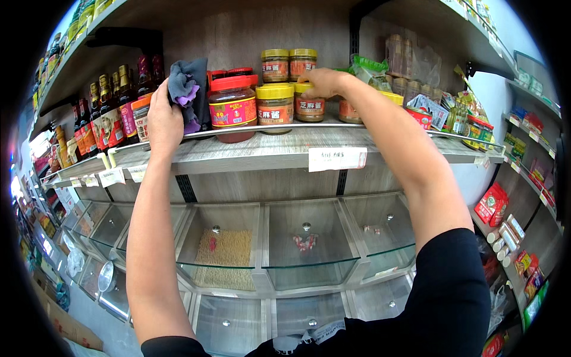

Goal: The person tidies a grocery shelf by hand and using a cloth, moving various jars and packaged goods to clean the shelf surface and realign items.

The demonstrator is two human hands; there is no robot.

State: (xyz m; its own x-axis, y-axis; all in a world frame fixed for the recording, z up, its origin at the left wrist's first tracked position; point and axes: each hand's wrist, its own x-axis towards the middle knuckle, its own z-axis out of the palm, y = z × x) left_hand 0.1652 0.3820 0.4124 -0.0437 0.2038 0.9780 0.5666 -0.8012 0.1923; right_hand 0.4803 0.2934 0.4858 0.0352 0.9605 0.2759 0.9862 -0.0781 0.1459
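Note:
My left hand (166, 119) holds a grey and purple cloth (184, 85) upright at the shelf's front rail. Just right of the cloth stands a large red-lidded plastic jar (233, 109). My right hand (324, 83) reaches over the shelf, its fingers and thumb at the yellow lid of a jar of brown paste (310, 108). A matching yellow-lidded jar (275, 109) is beside it on the left. Two more such jars, a left one (275, 67) and a right one (303, 62), sit higher behind them. My right forearm partly hides another yellow-lidded jar (349, 111).
A metal rail (267, 128) runs along the wooden shelf edge (250, 158). Dark glass bottles (105, 116) crowd the left end; bagged goods (372, 73) and small jars (478, 133) stand right. Below are glass-lidded bins, one holding pale beans or grain (225, 250).

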